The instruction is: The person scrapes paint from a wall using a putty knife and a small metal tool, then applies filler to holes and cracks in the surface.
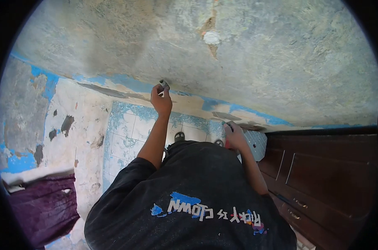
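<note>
My left hand (161,101) is raised close to the bare grey wall (255,54), its thumb and fingers pinching a small grey piece (164,84). That piece looks curled or folded, and its exact kind does not show. Lower and to the right, my right hand (236,136) hangs with its fingers curled in front of my body. A bit of red (227,144) shows beside its palm, but what it belongs to is hidden.
Patches of blue paint (132,83) run along the wall's lower part. A dark brown wooden cabinet (322,166) stands at right, near a grey speckled panel (255,143). Purple cloth (47,206) hangs at lower left. Beneath me are paint-stained white tiles (149,127).
</note>
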`<state>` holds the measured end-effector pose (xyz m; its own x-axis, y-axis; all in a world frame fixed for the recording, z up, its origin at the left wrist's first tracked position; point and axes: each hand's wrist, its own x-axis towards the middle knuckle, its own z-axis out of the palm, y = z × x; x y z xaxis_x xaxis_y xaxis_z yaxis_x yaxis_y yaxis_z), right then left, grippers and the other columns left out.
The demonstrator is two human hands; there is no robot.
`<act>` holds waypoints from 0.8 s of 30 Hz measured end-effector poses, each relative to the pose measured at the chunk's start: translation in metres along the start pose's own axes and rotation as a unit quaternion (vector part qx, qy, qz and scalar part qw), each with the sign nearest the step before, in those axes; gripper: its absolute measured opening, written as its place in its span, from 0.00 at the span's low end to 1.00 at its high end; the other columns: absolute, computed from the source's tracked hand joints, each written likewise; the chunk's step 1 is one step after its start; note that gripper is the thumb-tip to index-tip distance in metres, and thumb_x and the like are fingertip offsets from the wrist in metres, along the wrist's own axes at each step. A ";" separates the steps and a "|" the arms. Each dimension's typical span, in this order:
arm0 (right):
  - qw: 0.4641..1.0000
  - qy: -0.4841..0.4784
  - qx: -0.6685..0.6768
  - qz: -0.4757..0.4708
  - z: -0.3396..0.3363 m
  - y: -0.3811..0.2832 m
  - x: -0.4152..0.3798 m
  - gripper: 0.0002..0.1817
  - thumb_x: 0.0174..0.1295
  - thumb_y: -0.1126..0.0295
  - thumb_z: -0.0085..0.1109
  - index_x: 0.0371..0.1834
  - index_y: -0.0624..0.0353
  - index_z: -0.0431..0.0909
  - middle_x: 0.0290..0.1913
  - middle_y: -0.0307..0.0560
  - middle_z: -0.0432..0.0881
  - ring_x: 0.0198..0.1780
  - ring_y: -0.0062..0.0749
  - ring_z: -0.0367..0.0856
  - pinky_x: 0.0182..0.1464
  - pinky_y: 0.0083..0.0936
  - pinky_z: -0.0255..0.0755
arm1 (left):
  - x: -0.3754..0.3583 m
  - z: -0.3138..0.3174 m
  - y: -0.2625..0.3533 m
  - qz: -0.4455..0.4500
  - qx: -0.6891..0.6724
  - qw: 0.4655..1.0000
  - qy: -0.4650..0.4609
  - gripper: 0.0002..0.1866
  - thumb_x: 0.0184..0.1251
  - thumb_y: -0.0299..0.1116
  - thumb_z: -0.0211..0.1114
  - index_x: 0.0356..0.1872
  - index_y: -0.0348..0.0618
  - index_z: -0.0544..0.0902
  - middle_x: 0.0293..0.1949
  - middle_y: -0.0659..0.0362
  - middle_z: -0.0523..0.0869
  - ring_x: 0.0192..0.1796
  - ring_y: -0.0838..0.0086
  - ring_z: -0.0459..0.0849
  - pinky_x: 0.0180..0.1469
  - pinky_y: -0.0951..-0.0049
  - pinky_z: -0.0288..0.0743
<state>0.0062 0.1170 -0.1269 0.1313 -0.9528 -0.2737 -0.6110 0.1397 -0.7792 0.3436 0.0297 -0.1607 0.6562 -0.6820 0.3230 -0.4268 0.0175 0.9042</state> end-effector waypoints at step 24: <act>0.993 0.110 -0.013 -0.028 0.065 -0.089 0.060 0.20 0.74 0.56 0.58 0.47 0.65 0.85 0.30 0.63 0.84 0.33 0.52 0.86 0.39 0.40 0.75 | 0.073 -0.061 -0.029 0.149 -0.026 0.980 -0.132 0.12 0.63 0.23 0.73 0.46 0.35 0.84 0.42 0.47 0.86 0.47 0.50 0.86 0.49 0.58 0.78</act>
<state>0.1194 0.0649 -0.1104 -0.0071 -0.9952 -0.0977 -0.6273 0.0805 -0.7746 0.4421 0.0234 -0.1467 0.3206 -0.8063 0.4972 -0.5373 0.2775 0.7964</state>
